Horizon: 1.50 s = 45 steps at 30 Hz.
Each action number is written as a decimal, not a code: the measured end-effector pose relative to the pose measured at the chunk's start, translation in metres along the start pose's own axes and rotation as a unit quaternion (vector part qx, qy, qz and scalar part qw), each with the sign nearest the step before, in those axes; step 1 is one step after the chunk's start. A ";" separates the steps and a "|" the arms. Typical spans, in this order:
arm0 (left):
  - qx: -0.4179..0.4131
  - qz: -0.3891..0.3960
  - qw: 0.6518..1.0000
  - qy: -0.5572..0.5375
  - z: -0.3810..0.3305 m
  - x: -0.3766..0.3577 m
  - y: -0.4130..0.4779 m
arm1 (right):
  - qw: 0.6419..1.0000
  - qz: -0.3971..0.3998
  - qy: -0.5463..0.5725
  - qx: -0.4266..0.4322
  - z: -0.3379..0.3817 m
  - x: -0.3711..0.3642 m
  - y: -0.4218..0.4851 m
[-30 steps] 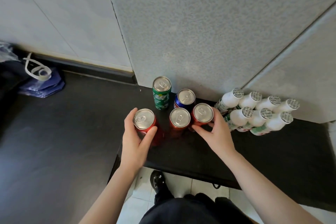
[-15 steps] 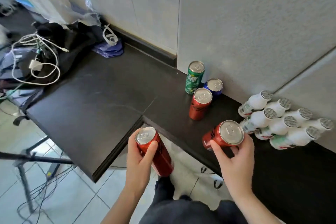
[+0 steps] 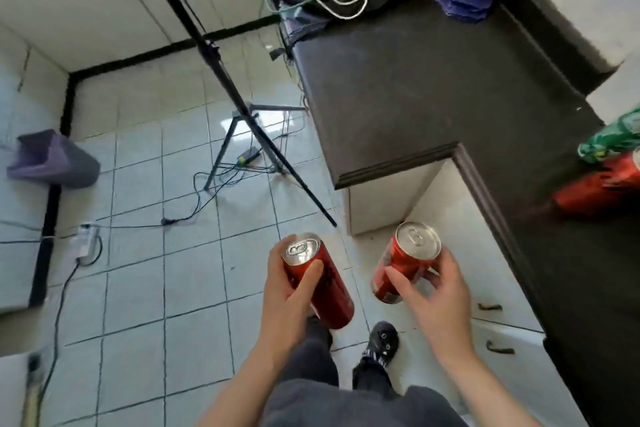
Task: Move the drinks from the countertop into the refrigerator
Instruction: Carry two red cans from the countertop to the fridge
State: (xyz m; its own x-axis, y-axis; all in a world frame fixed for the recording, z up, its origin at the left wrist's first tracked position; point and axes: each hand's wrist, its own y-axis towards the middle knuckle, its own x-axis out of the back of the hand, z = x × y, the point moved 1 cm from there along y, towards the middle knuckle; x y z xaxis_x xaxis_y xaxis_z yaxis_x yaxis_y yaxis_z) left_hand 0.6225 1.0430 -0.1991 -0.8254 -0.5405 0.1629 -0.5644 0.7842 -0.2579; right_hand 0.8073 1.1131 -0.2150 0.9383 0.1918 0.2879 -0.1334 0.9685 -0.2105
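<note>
Fingers round two red cans, labels illegible.

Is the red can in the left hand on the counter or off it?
Off it. The left hand grips the red can in the air above floor tiles, apart from the counter.

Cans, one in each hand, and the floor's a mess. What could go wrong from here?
1. The tripod legs and loose cables cross the tiles just ahead; a foot could catch on them.
2. The right can is tilted, and the right hand pinches it near its top with its fingers; it might slip.
3. The left hand grips the left can, so no hand is free for a door.
</note>
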 end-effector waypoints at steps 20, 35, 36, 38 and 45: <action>-0.017 -0.410 0.906 -0.103 0.101 0.465 -0.096 | 0.889 0.400 -0.134 0.180 0.115 -0.461 -0.156; 0.096 -0.733 0.650 -0.177 0.177 0.672 -0.217 | 0.614 0.723 -0.147 0.279 0.169 -0.788 -0.360; 0.105 -0.743 0.636 -0.177 0.182 0.687 -0.215 | 0.598 0.736 -0.146 0.281 0.171 -0.808 -0.369; 0.115 -0.765 0.609 -0.174 0.183 0.719 -0.206 | 0.568 0.758 -0.142 0.288 0.179 -0.849 -0.384; 0.073 -0.789 0.586 -0.169 0.160 0.848 -0.188 | 0.527 0.775 -0.099 0.335 0.244 -0.971 -0.436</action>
State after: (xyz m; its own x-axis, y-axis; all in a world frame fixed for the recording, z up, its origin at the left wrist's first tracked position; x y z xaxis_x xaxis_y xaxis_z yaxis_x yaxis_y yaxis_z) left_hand 0.0307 0.3880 -0.1648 0.7872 -0.6055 0.1170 -0.5933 -0.7954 -0.1238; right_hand -0.1236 0.5438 -0.1746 -0.5063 0.7830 0.3613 -0.8349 -0.5499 0.0217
